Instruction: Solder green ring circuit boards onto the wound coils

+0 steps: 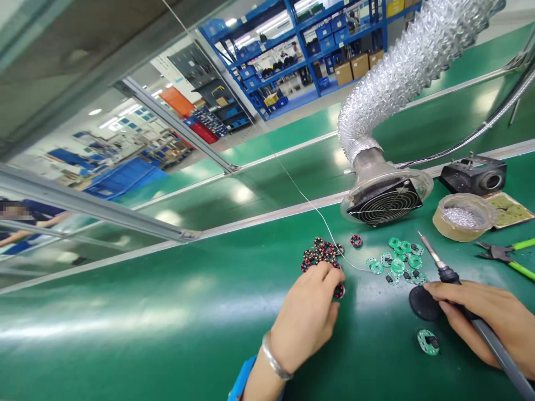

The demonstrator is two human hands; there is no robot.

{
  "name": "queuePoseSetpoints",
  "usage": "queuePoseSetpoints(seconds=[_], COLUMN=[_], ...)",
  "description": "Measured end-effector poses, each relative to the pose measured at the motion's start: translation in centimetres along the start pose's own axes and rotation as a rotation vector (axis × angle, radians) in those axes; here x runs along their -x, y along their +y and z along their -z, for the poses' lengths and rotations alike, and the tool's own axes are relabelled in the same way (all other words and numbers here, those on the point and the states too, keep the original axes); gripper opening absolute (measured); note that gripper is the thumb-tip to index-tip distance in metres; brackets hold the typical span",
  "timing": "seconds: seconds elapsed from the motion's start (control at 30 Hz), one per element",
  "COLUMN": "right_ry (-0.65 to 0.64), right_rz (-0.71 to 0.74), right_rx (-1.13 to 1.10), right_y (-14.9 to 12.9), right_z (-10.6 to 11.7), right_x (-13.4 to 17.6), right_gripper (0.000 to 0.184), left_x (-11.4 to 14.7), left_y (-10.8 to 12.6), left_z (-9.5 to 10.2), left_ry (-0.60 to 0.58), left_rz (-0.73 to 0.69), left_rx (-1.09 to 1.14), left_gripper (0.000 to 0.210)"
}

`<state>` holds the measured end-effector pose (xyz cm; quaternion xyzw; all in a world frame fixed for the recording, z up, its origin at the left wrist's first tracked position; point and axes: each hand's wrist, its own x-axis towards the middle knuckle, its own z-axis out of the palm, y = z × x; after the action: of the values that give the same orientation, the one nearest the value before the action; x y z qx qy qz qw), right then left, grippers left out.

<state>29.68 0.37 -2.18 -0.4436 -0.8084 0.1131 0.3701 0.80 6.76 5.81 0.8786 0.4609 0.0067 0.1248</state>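
My left hand (311, 303) is at the near edge of a pile of small red-and-black ring coils (321, 252), with its fingers curled. One ring coil (340, 291) shows at its fingertips, partly hidden by them. My right hand (493, 314) is closed around a soldering iron (449, 274), whose tip points up and away to the left. Beside the right fingertips lies a black round pad (424, 303). A round green circuit board (428, 342) rests just below the pad. Several more green boards (398, 266) are scattered between the hands, with solder wire (328, 228) hanging down to them.
A fume extractor fan (384, 206) with a silver duct (401, 83) stands behind the boards. At right are a tape roll (463, 217) holding silvery bits, a sponge tray (507, 209), a black iron stand (474, 174) and green-handled cutters (507, 256). A single ring coil (356, 240) lies apart.
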Motion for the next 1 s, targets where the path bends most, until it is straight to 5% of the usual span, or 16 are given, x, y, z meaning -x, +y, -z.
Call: queuePoseSetpoints(seconds=[0.1,0.23,0.37,0.5,0.67,0.8,1.0], right_ry=[0.002,0.005,0.018,0.019,0.023,0.002,0.034], right_rz=[0.001,0.008,0.023,0.003,-0.024,-0.039,-0.112], right_rx=[0.001,0.007,0.005,-0.002,-0.003,-0.005,-0.053], right_y=[0.0,-0.2,-0.5,-0.6,-0.9,-1.1,-1.2], right_z=[-0.1,0.0,0.2,0.2,0.1,0.1,-0.1], right_x=[0.0,-0.2,-0.6,-0.8,-0.7,-0.8,-0.7], right_gripper=[0.030,0.031,0.030,0.028,0.026,0.027,0.026], left_x=[-0.2,-1.0,-1.2,-1.5,-2.2,-2.9,-4.6], left_y=[-1.2,-0.6,0.2,1.0,1.6,2.4,5.6], left_z=[-0.4,-1.6,-1.7,-2.8,-5.3,-5.5,-6.0], left_ry=[-0.068,-0.123,-0.040,0.041,0.067,0.123,0.155], left_rz=[0.008,0.047,0.054,-0.098,-0.182,-0.180,-0.355], left_rx=[-0.062,-0.009,0.031,0.168,0.351,0.497,0.549], left_gripper=[0.042,0.018,0.047,0.059,0.037,0.029,0.026])
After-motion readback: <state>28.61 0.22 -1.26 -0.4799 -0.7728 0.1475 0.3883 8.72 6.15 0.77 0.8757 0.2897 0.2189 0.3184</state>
